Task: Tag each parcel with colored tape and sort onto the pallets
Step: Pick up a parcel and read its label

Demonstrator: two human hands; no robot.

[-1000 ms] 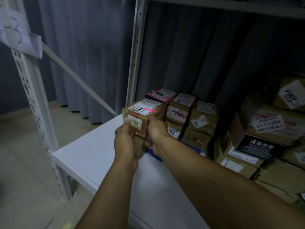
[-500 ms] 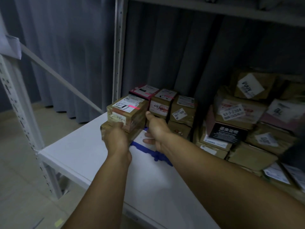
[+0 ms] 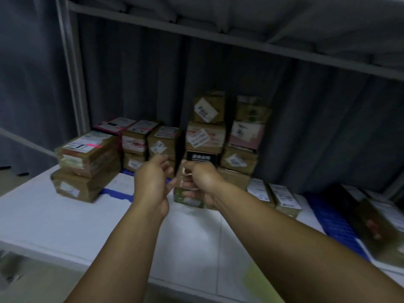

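Parcel with the pink tape strip (image 3: 87,147), where does it sit?

Left of centre, on top of another brown parcel (image 3: 72,189), both on the white shelf (image 3: 54,226), well apart from both hands.

And the hands?

Both are at mid-frame, close together. The right hand (image 3: 203,182) has its fingers curled round a small greenish parcel (image 3: 188,199), low down at the shelf surface. The left hand (image 3: 153,182) is just beside it with its fingers bent. Through the blur I cannot tell whether it holds or touches anything.

What lies behind them?

Stacked cardboard parcels (image 3: 207,132) with white labels, set against a grey curtain (image 3: 131,84).
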